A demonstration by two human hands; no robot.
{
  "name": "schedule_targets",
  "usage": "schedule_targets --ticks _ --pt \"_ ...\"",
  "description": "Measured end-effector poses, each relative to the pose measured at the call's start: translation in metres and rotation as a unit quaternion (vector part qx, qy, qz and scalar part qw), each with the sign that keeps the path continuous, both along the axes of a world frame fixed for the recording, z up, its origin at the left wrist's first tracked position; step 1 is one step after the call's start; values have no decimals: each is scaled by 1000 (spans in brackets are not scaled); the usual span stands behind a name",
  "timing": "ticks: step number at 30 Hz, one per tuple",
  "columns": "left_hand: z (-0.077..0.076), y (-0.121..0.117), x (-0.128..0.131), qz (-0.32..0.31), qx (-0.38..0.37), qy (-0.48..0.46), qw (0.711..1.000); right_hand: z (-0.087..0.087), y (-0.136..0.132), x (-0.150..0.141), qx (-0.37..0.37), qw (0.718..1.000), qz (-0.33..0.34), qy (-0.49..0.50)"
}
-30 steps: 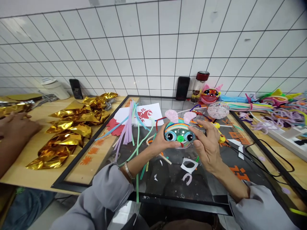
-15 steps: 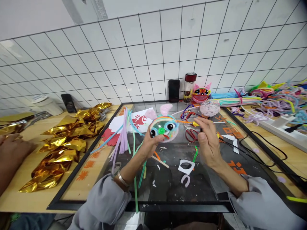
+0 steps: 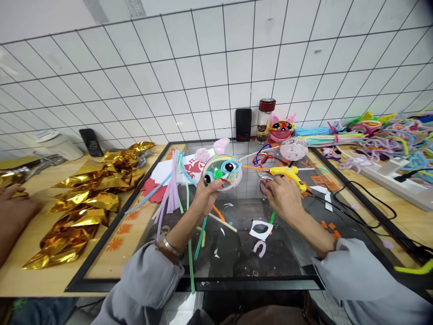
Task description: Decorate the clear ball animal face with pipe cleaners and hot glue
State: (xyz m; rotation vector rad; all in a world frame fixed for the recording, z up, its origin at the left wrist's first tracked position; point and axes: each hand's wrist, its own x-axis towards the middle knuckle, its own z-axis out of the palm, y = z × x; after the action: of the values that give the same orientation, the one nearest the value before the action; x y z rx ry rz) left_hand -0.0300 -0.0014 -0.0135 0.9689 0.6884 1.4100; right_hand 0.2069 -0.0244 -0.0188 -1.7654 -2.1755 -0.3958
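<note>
My left hand grips a round animal-face craft by its lower left side. The craft has big black-and-blue eyes, a green nose, pink ears and a coloured pipe-cleaner rim. An orange strip reaches from its right edge toward a yellow glue gun lying on the board. My right hand is down at the board, fingers curled over the red handles of a pair of scissors; the hand partly covers them. Just below lie a white paper cutout and a green pipe-cleaner piece.
Lilac pipe cleaners and red paper lie left of the craft. Gold foil covers the left table, beside another person's hand. A bottle, phone and white ball stand behind; a power strip and cables lie right.
My right hand has lowered and moved left onto the scissors' handles, uncovering the glue gun. My left hand still holds the craft, shifted slightly left.
</note>
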Motion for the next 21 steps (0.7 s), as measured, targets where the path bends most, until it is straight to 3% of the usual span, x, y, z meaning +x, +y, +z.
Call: schedule_targets --ticks 3,6,11,15,21 --pt "-4 -1 1 -7 -3 17 1000 -3 0 -1 -15 999 25 29" --pt "-9 -2 4 1 7 82 997 -7 -1 -2 2 982 90 169" --pt "-15 -3 10 14 50 259 964 -11 -1 -11 -72 881 180 432" --pt "-17 -1 13 10 63 338 939 -16 1 -14 -103 852 188 478" --pt "-20 3 16 -11 90 329 940 -28 9 -9 -135 830 182 509"
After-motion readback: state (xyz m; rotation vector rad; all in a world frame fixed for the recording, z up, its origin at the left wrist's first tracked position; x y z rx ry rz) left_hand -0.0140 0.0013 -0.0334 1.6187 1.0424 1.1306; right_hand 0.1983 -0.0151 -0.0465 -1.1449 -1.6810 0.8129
